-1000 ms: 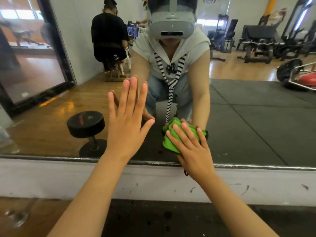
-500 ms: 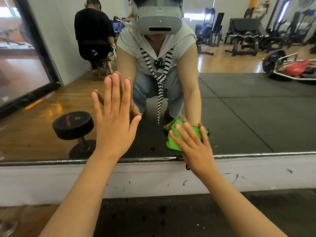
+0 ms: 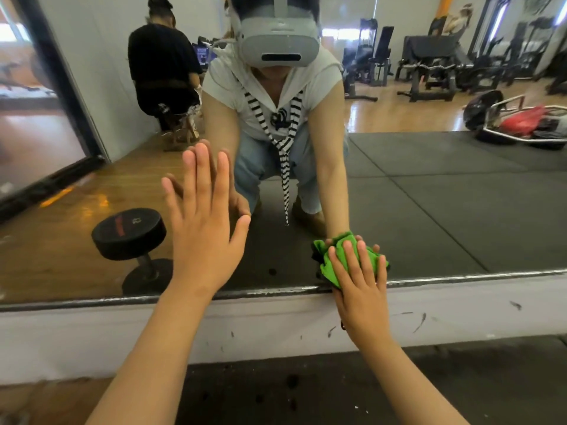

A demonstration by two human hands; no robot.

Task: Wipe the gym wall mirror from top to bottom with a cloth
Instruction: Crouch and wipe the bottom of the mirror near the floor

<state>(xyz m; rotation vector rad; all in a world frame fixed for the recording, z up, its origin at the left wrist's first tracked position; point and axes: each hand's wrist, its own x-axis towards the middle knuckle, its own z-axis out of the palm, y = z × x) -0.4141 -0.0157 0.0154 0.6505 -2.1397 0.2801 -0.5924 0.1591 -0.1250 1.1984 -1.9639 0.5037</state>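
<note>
The wall mirror (image 3: 445,210) fills the upper view, and its metal bottom edge (image 3: 460,276) runs just above a white wall strip. My right hand (image 3: 360,286) presses a bright green cloth (image 3: 329,265) flat against the glass right at that bottom edge. My left hand (image 3: 204,222) lies flat on the mirror to the left and higher, fingers spread, holding nothing. The reflection shows me crouching with both arms stretched to the glass.
A black dumbbell (image 3: 130,233) stands reflected at the lower left of the mirror. A person in black (image 3: 162,69) sits on a stool in the reflection, with gym machines (image 3: 429,65) behind. Below the scuffed white wall strip (image 3: 92,335) lies black rubber flooring (image 3: 306,391).
My right hand has slid the green cloth to the right along the mirror's bottom edge. My left hand stays flat on the glass; the view has shifted slightly.
</note>
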